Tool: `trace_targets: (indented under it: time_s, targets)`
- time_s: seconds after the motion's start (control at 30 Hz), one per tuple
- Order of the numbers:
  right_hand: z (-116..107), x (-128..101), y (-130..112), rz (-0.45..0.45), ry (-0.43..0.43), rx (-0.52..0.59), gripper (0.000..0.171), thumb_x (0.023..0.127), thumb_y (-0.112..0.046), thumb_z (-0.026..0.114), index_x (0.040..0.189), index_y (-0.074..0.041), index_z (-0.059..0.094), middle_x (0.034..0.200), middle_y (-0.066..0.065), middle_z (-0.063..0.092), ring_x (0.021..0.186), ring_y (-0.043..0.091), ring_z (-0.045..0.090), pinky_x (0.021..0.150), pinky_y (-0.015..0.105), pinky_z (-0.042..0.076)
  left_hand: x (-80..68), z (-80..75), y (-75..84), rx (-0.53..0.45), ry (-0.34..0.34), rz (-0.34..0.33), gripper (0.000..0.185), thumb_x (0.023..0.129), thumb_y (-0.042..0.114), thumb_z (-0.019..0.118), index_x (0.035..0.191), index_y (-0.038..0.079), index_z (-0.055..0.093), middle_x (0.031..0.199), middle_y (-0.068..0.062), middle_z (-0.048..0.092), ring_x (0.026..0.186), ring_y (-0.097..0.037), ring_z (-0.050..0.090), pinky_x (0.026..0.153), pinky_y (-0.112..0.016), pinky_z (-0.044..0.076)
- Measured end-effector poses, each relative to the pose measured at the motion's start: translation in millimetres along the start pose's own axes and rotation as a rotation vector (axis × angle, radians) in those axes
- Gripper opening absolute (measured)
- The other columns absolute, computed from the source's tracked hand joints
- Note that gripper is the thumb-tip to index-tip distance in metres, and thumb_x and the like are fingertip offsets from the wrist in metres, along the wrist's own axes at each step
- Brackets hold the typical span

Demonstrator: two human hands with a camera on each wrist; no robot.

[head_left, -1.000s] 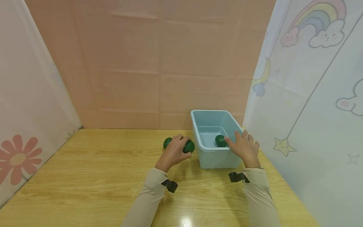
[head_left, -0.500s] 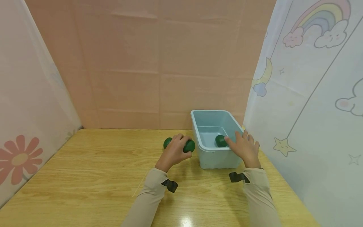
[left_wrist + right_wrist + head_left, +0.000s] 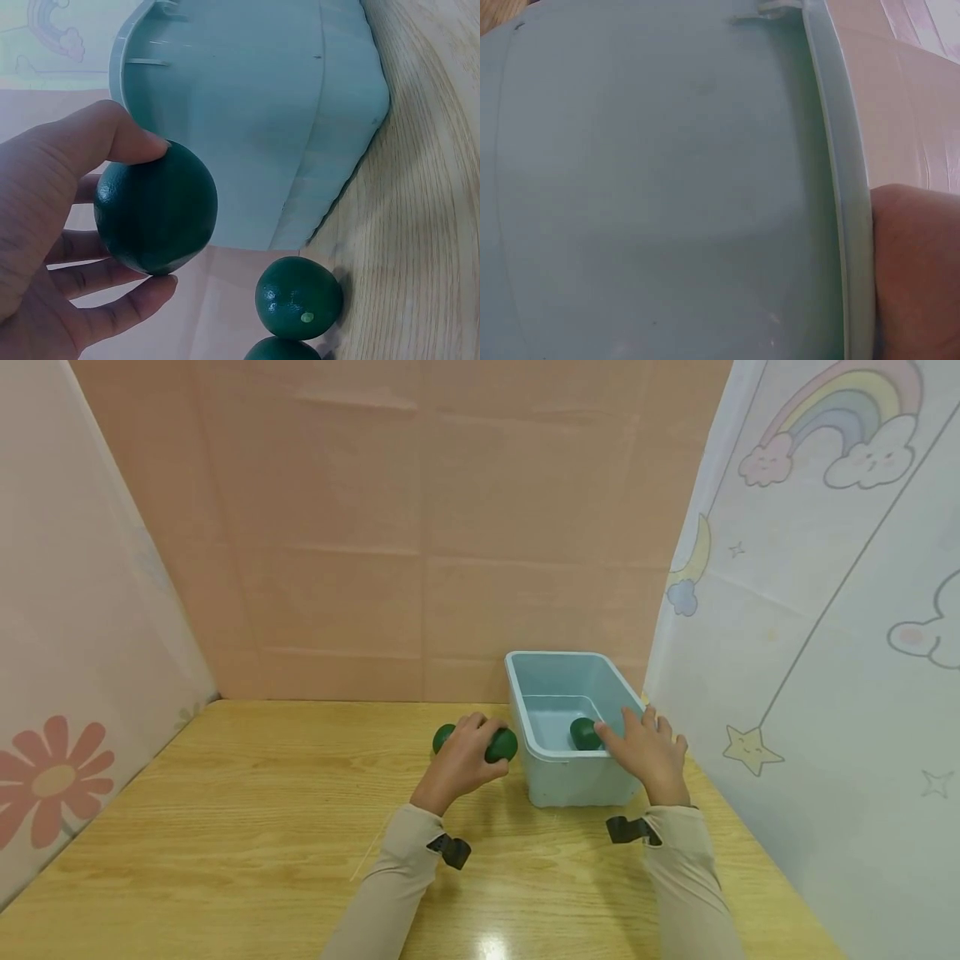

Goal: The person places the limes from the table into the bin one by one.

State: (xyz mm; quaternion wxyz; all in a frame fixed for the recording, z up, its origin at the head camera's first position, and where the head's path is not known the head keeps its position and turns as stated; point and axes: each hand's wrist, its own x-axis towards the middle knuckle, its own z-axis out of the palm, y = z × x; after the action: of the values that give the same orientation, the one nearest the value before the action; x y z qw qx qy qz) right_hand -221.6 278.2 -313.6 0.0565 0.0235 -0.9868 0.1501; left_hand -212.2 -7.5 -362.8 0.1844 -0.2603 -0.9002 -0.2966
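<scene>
In the head view my left hand holds a dark green, glossy lime just left of the pale blue plastic bin. The left wrist view shows the thumb on one side of it and the fingers on the other. Beyond that hand lie more limes on the table, partly hidden in the head view. One lime sits inside the bin, near its front wall. My right hand is at the bin's front right corner with fingers spread and the thumb over the rim; its fingertips are out of the right wrist view.
The wooden table extends to the left and in front of the bin. A peach backdrop rises behind it. On the right, close to the bin, hangs a patterned sheet; another sheet hangs at the left.
My left hand keeps hold of the lime, which has shifted very slightly to the right. The right hand and the bin have not visibly moved.
</scene>
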Motion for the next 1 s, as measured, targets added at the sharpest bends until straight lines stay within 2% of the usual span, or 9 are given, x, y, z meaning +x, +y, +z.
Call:
trace_targets:
  time_s: [0.33, 1.0]
  targets:
    - [-0.4, -0.5, -0.1, 0.003, 0.018, -0.003, 0.081, 0.102, -0.059, 0.038, 0.153, 0.002, 0.030, 0.155, 0.041, 0.011, 0.140, 0.060, 0.013, 0.103, 0.079, 0.011, 1.1, -1.2, 0.7, 0.007, 0.022, 0.019, 0.041, 0.087, 0.017, 0.073, 0.127, 0.012, 0.062, 0.110, -0.010, 0.057, 0.093, -0.024, 0.049, 0.067, -0.033, 0.047]
    - [0.4, -0.4, -0.1, -0.001, 0.021, -0.002, 0.081, 0.102, -0.059, 0.039, 0.152, 0.003, 0.031, 0.154, 0.042, 0.011, 0.139, 0.060, 0.013, 0.103, 0.079, 0.011, 0.3, -1.8, 0.8, 0.012, 0.035, 0.011, 0.041, 0.088, 0.022, 0.073, 0.126, 0.013, 0.062, 0.110, -0.009, 0.058, 0.094, -0.023, 0.050, 0.068, -0.033, 0.048]
